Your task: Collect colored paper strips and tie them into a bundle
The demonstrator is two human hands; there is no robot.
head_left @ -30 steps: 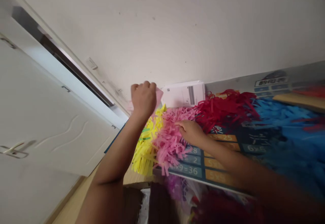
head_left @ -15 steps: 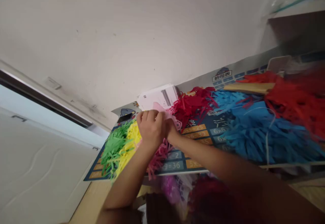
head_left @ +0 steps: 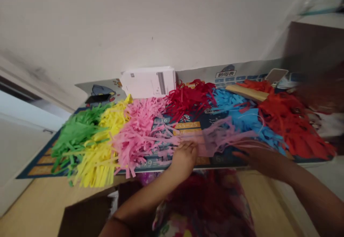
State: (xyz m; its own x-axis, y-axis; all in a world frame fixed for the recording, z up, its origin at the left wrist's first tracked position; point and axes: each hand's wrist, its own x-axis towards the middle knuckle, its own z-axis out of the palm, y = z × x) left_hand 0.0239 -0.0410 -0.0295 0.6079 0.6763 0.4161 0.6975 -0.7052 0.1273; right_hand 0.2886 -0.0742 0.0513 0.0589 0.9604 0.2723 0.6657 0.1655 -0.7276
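Observation:
A sheet of pink fringed tissue paper (head_left: 205, 144) lies spread across the printed mat, with cut strips at both ends. My left hand (head_left: 185, 158) is at its plain middle, fingers curled down onto the near edge. At the right-hand strips is my right hand (head_left: 264, 161), blurred, its fingers stretched out and apart. Just left of the sheet is a pile of pink fringed paper (head_left: 137, 129). Behind my right hand lies blue fringed paper (head_left: 242, 117), partly under the pink strips.
Yellow (head_left: 103, 144) and green fringed paper (head_left: 80, 129) lie at the left, dark red (head_left: 190, 99) at the back, bright red (head_left: 295, 126) at the right. A white stack with a barcode (head_left: 149, 83) stands against the wall. A wooden strip (head_left: 248, 93) rests on the blue paper.
My hands were together over the pink paper near the pile. Now they are apart, further right, with the pink sheet spread out between them. The view has also shifted.

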